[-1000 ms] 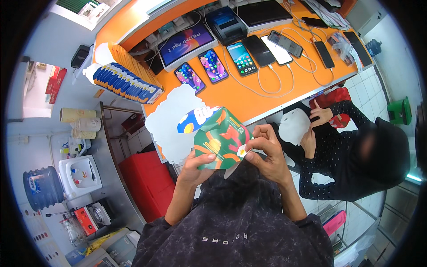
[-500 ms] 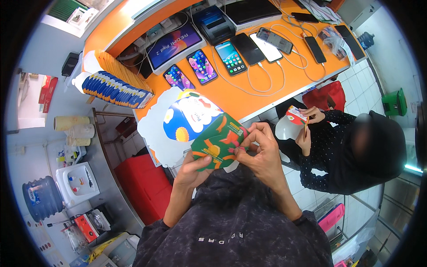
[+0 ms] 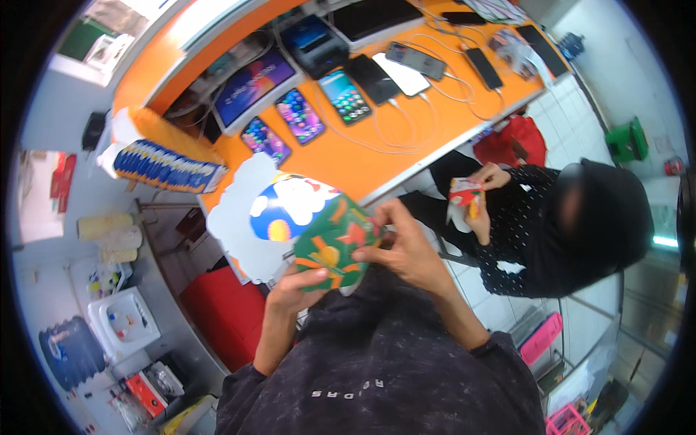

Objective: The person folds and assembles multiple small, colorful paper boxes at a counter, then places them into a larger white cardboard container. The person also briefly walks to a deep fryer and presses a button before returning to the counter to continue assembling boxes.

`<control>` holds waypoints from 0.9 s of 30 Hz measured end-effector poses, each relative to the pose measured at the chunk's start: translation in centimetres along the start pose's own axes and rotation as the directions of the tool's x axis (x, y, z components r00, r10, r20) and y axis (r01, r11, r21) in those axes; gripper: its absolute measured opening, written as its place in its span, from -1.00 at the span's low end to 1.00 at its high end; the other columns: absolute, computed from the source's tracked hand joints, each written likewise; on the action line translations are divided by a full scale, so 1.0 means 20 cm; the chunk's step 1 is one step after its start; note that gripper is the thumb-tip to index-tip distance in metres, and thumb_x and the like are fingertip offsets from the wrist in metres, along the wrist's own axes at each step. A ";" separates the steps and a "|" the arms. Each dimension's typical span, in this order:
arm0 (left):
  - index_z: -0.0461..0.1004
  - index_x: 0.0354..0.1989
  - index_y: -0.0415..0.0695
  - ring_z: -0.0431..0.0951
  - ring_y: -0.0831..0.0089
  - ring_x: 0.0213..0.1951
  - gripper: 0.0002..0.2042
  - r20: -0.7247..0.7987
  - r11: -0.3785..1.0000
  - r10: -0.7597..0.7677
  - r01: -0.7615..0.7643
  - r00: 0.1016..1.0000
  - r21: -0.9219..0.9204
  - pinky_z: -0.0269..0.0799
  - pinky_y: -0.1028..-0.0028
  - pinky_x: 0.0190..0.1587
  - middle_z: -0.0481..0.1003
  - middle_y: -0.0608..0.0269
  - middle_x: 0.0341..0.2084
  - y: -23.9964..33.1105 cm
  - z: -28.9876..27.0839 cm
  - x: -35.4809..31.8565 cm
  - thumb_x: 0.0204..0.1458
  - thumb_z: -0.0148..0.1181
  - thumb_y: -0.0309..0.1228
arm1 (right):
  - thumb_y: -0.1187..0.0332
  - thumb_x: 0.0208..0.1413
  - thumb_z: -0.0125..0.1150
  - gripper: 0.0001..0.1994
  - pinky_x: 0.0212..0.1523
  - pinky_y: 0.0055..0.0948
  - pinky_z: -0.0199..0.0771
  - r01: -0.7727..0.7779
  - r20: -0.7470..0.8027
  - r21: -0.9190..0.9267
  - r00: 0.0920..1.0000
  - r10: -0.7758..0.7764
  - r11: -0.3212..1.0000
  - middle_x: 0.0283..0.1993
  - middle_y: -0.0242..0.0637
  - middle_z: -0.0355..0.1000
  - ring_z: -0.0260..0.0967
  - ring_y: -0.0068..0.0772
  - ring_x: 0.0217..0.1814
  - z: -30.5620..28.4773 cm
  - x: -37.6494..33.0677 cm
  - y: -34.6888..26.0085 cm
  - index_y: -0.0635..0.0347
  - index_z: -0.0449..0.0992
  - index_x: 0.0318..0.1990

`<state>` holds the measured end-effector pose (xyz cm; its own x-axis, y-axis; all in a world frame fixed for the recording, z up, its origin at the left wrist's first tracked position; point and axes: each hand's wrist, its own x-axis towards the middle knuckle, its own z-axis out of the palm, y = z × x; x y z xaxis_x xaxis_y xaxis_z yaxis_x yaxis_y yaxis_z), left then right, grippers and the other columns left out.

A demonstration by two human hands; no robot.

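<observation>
In front of my chest I hold a printed cardboard piece with a green panel (image 3: pixel 319 246) that carries orange and red shapes. Behind it shows a blue printed part (image 3: pixel 268 210), and a large white board with a scalloped edge (image 3: pixel 232 217) spreads to the left; I cannot tell how these join. My left hand (image 3: pixel 286 290) grips the lower left of the green panel, thumb on top. At its right edge my right hand (image 3: pixel 406 250) is closed, thumb and fingers pinching the panel.
An orange counter (image 3: pixel 341 163) ahead bears several phones (image 3: pixel 344 98) with white cables. To the left stands a row of blue-and-orange folded cardboard (image 3: pixel 167 167). A co-worker (image 3: pixel 529 225) at right handles a red-and-white card (image 3: pixel 464 192). A red seat (image 3: pixel 221 312) is at lower left.
My view has shifted and blurred, so the counter sits further up and left. Both hands keep hold of the cardboard. The co-worker's card has turned and looks more folded.
</observation>
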<state>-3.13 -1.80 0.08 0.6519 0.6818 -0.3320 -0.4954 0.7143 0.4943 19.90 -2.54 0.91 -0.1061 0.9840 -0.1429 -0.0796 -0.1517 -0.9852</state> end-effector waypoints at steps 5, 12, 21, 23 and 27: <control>0.15 0.27 -0.35 0.40 0.10 0.17 -0.41 -0.085 0.996 0.055 -0.048 0.995 0.077 0.33 0.19 0.19 0.34 -0.09 0.16 0.02 -0.03 0.00 0.02 0.14 -0.50 | 0.07 -0.16 0.53 -0.30 -0.09 -0.35 0.40 0.008 -0.041 0.002 0.999 -0.008 1.000 -0.11 -0.23 0.22 0.27 -0.38 -0.10 0.05 0.02 0.05 0.25 0.23 0.00; 0.35 0.08 -0.36 0.50 0.23 0.00 -0.62 -0.191 0.808 0.011 0.104 0.982 0.579 0.39 0.28 0.08 0.47 0.05 0.00 0.13 -0.04 -0.01 0.05 0.12 -0.58 | -0.19 -0.15 0.40 -0.07 -0.03 -0.26 0.44 0.143 -0.150 -0.369 0.966 -0.211 0.918 0.14 -0.02 0.20 0.34 -0.15 0.00 0.06 0.05 -0.01 0.25 0.16 0.24; 0.45 -0.05 -0.31 0.55 -0.05 -0.23 -0.68 -0.024 -0.011 -0.047 0.023 0.999 1.000 0.45 0.27 -0.15 0.55 -0.10 -0.27 0.22 0.19 0.01 -0.03 0.15 -0.64 | -0.05 0.03 0.34 -0.24 0.08 -0.31 0.40 0.058 0.001 -0.304 0.998 -0.060 0.951 0.03 -0.02 0.37 0.38 -0.16 0.13 0.07 0.06 -0.03 0.20 0.24 0.28; 0.46 -0.07 -0.31 0.55 -0.07 -0.25 -0.70 0.008 -0.025 0.026 -0.007 1.000 1.000 0.45 0.23 -0.17 0.54 -0.12 -0.30 0.21 0.21 0.00 -0.03 0.12 -0.65 | -0.11 0.00 0.33 -0.21 0.10 -0.28 0.39 0.006 0.010 -0.187 1.000 -0.004 0.982 0.05 0.01 0.36 0.37 -0.10 0.12 0.07 0.06 0.00 0.24 0.25 0.26; 0.46 -0.09 -0.30 0.54 -0.08 -0.28 -0.73 0.059 -0.152 -0.037 -0.064 0.998 0.986 0.44 0.16 -0.19 0.53 -0.12 -0.37 0.18 0.24 0.01 -0.01 0.05 -0.65 | -0.27 -0.16 0.37 -0.01 0.13 -0.16 0.36 0.013 -0.047 -0.220 0.999 -0.024 0.975 0.17 0.10 0.25 0.32 0.05 0.16 0.10 0.03 0.01 0.28 0.17 0.27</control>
<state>-2.14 0.15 5.67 0.7024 0.6443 -0.3024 0.6002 -0.3078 0.7382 17.90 -2.21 0.74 -0.0572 0.9907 -0.1236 0.1391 -0.1146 -0.9836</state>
